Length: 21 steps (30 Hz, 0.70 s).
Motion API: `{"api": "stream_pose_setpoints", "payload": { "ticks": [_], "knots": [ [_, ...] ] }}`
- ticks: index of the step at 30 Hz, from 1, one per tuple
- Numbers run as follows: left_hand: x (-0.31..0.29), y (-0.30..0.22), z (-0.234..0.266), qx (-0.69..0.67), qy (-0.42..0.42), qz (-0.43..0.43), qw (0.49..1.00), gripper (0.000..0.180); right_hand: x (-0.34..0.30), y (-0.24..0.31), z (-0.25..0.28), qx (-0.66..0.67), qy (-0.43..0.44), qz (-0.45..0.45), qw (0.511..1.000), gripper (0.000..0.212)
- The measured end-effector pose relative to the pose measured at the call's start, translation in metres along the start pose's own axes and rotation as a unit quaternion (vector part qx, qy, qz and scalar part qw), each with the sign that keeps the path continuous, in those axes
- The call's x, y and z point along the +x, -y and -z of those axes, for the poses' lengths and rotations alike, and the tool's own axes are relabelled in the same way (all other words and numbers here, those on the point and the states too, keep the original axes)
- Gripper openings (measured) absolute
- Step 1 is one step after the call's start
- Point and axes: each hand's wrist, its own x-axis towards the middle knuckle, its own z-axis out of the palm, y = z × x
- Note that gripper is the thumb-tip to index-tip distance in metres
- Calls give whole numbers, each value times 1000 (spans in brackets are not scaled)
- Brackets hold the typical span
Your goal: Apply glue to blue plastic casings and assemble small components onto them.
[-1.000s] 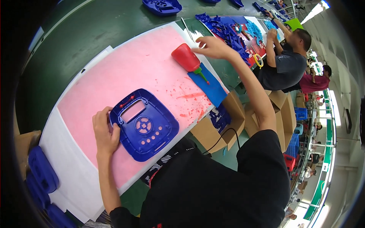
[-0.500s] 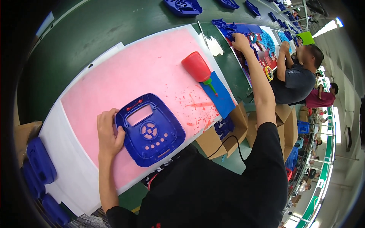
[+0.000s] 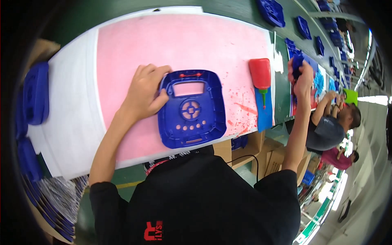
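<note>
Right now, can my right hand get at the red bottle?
Probably yes: the red bottle lies left of the right hand, with nothing covering it. That hand does hold a blue part, though, which may need putting down first.

A single head-worn fisheye view looks steeply down from close above; the blue housing [image 3: 209,109] sits near mid-frame, the black shirt [image 3: 200,200] fills the lower middle, and the ceiling [image 3: 369,147] appears along the bending right side.

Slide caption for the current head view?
Left grip holding a blue plastic housing, right grip holding a smaller blue part.
</note>
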Motion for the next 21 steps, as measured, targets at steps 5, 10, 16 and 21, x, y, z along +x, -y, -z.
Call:
{"api": "stream_pose_setpoints", "payload": {
  "ticks": [5,10,16,21],
  "knots": [
    [-5,6,-4,4,-35,-13,999,43,-80,37,-117,-305,17,180,935,29],
    [-8,4,-4,4,-17,-13,1000,45,-101,31,-183,-418,47,413,808,53],
    [-10,9,-14,-3,-48,-39,998,45,-106,15,-206,-380,133,437,804,50],
    [-11,9,-14,7,-45,-35,998,47,-106,12,-214,-335,127,438,825,42]
  ]
}}
